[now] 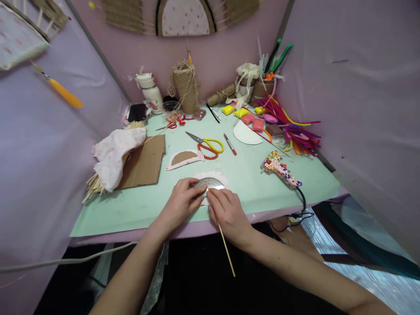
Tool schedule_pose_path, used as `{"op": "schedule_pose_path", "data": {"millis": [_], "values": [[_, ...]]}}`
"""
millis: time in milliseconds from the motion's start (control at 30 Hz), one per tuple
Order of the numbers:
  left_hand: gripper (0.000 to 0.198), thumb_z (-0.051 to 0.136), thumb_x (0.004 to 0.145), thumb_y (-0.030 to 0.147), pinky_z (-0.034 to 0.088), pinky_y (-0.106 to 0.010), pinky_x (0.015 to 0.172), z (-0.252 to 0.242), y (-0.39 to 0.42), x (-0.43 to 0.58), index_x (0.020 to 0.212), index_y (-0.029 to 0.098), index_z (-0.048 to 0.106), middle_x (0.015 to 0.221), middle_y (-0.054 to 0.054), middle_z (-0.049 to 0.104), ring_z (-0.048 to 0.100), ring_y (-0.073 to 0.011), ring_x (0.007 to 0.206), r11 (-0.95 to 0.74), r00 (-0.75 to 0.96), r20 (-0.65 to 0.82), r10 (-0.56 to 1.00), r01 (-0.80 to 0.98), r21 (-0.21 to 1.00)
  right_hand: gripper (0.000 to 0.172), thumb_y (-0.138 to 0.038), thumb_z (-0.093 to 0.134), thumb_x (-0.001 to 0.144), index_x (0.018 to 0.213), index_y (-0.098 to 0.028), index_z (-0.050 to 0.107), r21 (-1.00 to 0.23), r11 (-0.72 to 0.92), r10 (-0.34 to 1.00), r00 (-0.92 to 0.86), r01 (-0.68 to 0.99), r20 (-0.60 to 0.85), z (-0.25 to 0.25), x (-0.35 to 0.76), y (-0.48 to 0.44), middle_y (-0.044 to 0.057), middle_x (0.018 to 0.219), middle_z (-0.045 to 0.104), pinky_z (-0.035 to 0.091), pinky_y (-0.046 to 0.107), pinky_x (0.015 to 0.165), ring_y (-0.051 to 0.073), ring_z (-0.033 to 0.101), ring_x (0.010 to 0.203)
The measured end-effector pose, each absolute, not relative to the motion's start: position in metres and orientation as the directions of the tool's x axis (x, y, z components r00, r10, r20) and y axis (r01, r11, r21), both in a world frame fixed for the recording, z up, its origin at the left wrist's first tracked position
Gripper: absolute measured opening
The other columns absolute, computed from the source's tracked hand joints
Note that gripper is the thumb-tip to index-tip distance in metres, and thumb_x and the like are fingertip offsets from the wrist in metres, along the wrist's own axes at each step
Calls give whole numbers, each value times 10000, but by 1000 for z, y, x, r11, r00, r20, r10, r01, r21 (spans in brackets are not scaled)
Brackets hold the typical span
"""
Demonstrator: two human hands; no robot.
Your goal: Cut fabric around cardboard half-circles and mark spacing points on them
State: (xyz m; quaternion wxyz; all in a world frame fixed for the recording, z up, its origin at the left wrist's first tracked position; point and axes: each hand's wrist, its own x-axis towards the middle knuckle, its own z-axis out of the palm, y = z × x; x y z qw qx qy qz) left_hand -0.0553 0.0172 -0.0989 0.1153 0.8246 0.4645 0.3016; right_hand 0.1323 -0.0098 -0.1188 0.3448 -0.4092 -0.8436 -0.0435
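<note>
A clear half-round protractor (215, 183) lies on a white piece (224, 176) near the table's front edge. My left hand (184, 199) pinches the protractor's left end, fingers bent against its straight edge. In my right hand (229, 213) is a thin wooden skewer (226, 250), its upper tip at the middle of the protractor and its long end pointing down past the table edge. The fingers of my right hand also rest by the protractor's lower right side. Just beyond lies a half-round cardboard piece (185, 157) bordered with white patterned cloth.
Scissors (210, 144) and a red-capped pen (230, 144) lie ahead. A patterned glue gun (281, 169) rests right, its cord over the edge. Cardboard (144, 162) and cloth-wrapped skewers (114, 148) are left. Twine (185, 85), a bottle (151, 94) and pipe cleaners (295, 131) stand or lie behind.
</note>
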Motion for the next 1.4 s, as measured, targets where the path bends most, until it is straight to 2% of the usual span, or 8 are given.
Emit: {"op": "schedule_pose_path", "data": {"millis": [233, 833, 1100, 1400], "values": [[248, 629, 876, 194, 497, -449, 951, -100, 16, -55, 1108, 245, 701, 1129, -90, 599, 560, -233, 1087, -523, 378, 373, 848, 713, 466, 321, -147, 510, 920, 1206, -54, 624, -164, 663, 633, -431, 730, 643, -120, 131, -10, 185, 1191, 672, 518, 441, 828, 292, 577, 1050], [228, 601, 900, 223, 472, -458, 965, -100, 13, -54, 1112, 241, 683, 1180, -99, 574, 533, -247, 1129, -486, 374, 314, 873, 725, 489, 312, -162, 498, 938, 1178, -24, 641, -75, 637, 628, -460, 767, 627, -117, 128, -12, 186, 1188, 680, 504, 426, 820, 289, 576, 1033], [293, 569, 917, 208, 459, -457, 968, -92, 12, -52, 1203, 223, 633, 1180, -106, 566, 518, -246, 1122, -465, 385, 260, 885, 742, 484, 310, -166, 508, 937, 1181, -28, 641, -65, 636, 632, -470, 769, 617, -116, 128, -12, 186, 1178, 683, 483, 411, 823, 283, 574, 1029], [318, 569, 924, 212, 451, -450, 970, -99, 12, -54, 1230, 244, 651, 1186, -112, 546, 498, -251, 1120, -520, 415, 320, 852, 747, 414, 304, -157, 516, 929, 1183, -42, 637, -84, 635, 644, -466, 768, 607, -117, 128, -13, 177, 1195, 677, 468, 415, 851, 286, 564, 1056]]}}
